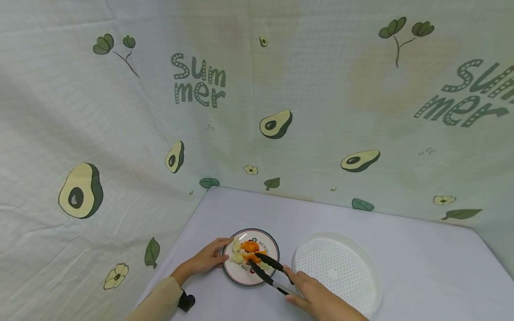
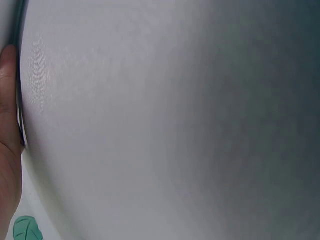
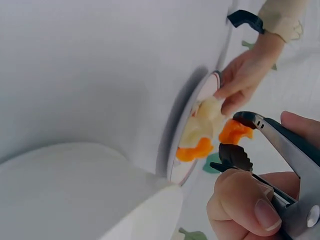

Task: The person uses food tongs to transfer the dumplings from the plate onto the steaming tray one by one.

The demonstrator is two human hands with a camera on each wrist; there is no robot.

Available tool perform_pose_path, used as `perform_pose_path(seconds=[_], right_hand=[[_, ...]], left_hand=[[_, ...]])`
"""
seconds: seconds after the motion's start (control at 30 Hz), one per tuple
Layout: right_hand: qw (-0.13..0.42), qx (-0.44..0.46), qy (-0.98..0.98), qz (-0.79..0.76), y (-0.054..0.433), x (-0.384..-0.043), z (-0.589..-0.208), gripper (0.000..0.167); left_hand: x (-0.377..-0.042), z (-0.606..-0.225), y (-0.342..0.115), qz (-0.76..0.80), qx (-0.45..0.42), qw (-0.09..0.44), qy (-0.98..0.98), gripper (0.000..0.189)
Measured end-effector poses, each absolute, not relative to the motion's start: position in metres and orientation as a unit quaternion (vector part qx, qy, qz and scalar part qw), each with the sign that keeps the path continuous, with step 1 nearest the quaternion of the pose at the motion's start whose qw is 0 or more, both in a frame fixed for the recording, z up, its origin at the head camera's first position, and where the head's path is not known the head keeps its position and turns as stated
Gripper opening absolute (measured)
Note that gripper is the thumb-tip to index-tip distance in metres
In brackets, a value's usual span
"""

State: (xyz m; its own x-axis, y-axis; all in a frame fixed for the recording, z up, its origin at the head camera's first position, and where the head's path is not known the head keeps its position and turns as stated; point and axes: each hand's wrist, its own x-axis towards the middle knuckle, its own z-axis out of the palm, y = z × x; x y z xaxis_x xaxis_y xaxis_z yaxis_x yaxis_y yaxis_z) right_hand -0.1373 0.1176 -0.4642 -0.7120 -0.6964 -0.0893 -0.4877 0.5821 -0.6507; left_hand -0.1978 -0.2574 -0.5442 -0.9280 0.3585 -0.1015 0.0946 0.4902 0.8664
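My left hand [image 1: 210, 255] grips the left rim of a round white plate [image 1: 271, 244] with a dark-edged border and printed lettering. On the plate lie pale, whitish food pieces [image 3: 200, 125] and an orange piece [image 3: 195, 150], whose kind I cannot tell. My right hand [image 1: 317, 296] holds metal tongs [image 1: 277, 285] with black tips over the plate. Between the tong tips in the right wrist view is another orange piece [image 3: 234, 132]; whether both tips touch it is unclear. Only part of the left hand [image 2: 7, 115] appears at the left wrist view's edge.
A round white tray [image 1: 371, 272] with a perforated bottom stands right of the plate, partly behind my right hand. The table [image 1: 257, 205] has a pale cover. Cloth printed with avocados [image 1: 276, 125] and leaves hangs behind and to the left.
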Motion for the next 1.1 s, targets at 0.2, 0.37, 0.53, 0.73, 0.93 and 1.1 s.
perform_pose_path(seconds=[0.2,0.37,0.53,0.73,0.93,1.1], right_hand=[[0.169,-0.311,0.877,-0.327,0.132,-0.136,-0.457,0.076],[0.163,-0.297,0.876,-0.343,0.147,-0.135,-0.452,0.075],[0.117,-0.306,0.888,-0.323,0.168,-0.136,-0.449,0.071],[0.086,-0.308,0.897,-0.305,0.193,-0.138,-0.452,0.070],[0.093,-0.274,0.904,-0.315,0.217,-0.139,-0.452,0.071],[0.101,-0.247,0.909,-0.321,0.234,-0.141,-0.456,0.073]], left_hand=[[-0.199,-0.546,-0.258,0.471,0.133,0.139,0.861,0.060],[-0.199,-0.546,-0.257,0.468,0.135,0.143,0.862,0.061],[-0.199,-0.546,-0.257,0.472,0.129,0.145,0.860,0.061],[-0.197,-0.546,-0.258,0.461,0.128,0.135,0.868,0.061],[-0.199,-0.545,-0.258,0.467,0.130,0.141,0.863,0.061],[-0.199,-0.546,-0.257,0.467,0.132,0.142,0.863,0.061]])
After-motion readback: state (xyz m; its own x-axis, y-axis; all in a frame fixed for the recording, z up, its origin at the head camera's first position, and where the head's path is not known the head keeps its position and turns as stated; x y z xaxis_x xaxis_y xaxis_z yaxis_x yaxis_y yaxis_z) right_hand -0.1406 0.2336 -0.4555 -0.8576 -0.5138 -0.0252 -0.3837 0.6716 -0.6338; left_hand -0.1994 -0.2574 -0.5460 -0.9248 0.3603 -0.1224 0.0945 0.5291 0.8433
